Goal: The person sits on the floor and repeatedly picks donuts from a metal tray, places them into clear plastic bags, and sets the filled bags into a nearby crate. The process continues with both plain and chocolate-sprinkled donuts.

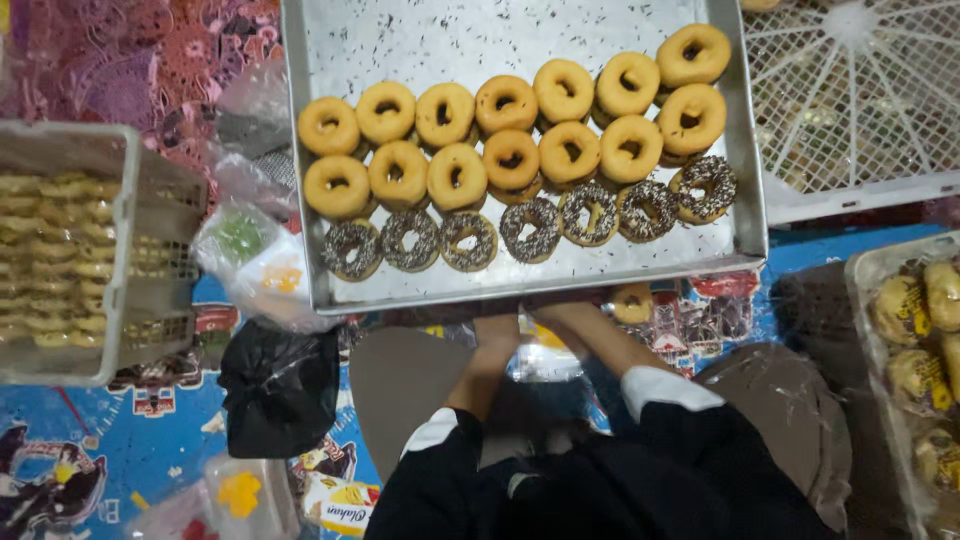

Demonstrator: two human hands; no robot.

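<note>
Here the left hand and the right hand reach forward side by side to the near rim of a metal tray, the fingers tucked under or against that rim, so I cannot tell how far either is open or whether it grips anything. Both forearms come out of dark sleeves with white cuffs. Just right of the right hand, a single plain doughnut lies on a clear plastic bag below the tray edge. The tray holds three rows: two of plain glazed doughnuts and, nearest the hands, a row of chocolate-sprinkled doughnuts, each touching its neighbours; the far part of the tray is bare but speckled with sprinkles. Left of the tray lie small clear bags with green and yellow contents, and a black plastic bag sits below them. At the far left stands a white crate of stacked pale pastries. At the right edge, a tray of wrapped buns shows, with a white lattice rack above it. Everything rests on a colourful patterned floor mat.
</note>
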